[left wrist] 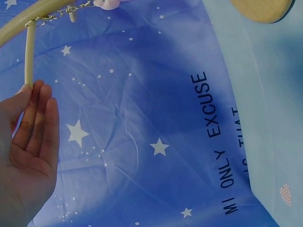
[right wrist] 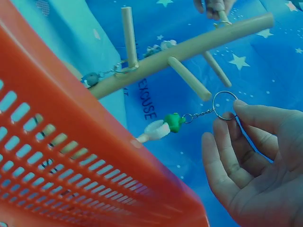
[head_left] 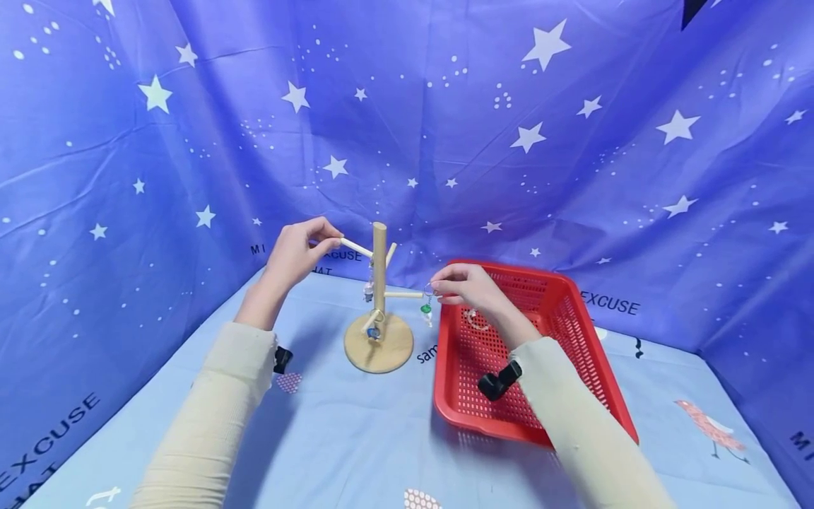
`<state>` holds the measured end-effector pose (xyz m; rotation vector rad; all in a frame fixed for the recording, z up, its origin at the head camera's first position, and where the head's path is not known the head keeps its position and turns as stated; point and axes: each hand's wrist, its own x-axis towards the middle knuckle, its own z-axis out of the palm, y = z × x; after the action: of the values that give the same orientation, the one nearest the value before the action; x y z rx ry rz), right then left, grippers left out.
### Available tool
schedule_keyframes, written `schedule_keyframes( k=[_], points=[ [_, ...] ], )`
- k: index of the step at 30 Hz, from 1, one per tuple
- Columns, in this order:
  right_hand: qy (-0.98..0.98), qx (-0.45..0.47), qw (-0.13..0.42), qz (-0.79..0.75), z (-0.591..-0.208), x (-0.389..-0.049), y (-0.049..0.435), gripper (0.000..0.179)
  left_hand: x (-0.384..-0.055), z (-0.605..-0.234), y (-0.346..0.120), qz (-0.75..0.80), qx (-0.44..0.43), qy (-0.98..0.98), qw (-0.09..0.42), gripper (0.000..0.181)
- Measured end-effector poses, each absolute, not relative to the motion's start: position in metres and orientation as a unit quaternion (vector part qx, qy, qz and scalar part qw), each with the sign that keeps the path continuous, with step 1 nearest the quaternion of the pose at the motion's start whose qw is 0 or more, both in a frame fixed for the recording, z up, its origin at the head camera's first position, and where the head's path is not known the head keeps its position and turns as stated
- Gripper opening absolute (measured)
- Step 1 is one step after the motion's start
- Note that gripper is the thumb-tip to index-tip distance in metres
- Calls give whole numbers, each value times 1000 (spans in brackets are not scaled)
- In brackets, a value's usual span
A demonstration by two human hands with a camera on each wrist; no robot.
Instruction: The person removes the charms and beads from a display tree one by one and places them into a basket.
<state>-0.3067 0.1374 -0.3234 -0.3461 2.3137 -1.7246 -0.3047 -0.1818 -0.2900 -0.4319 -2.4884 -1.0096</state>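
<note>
A wooden peg stand [head_left: 379, 268] with a round base stands on the table. My left hand [head_left: 299, 251] pinches the end of its upper left peg [head_left: 356, 247]. Between thumb and fingers, my right hand [head_left: 469, 286] pinches the metal ring of a keychain [right wrist: 174, 122] with a green and white charm hanging on a short chain. In the right wrist view the ring is right beside the tip of the right-hand peg [right wrist: 189, 78]. Two other keychains hang on the stand: a pale one [head_left: 368, 290] from the upper left peg and a blue one [head_left: 374, 333] low in front.
A red plastic basket [head_left: 445, 339] stands right of the stand, under my right forearm. A beaded loop [head_left: 477, 320] lies inside it. Behind the light blue tablecloth [head_left: 343, 438] hangs a blue star-patterned cloth [head_left: 420, 141].
</note>
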Motion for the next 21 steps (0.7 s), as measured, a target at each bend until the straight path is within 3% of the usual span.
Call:
schedule_keyframes(
  k=[21],
  points=[
    [780, 1, 23, -625, -334, -319, 192, 27, -305, -290, -182, -363, -159, -893, 211, 13]
  ],
)
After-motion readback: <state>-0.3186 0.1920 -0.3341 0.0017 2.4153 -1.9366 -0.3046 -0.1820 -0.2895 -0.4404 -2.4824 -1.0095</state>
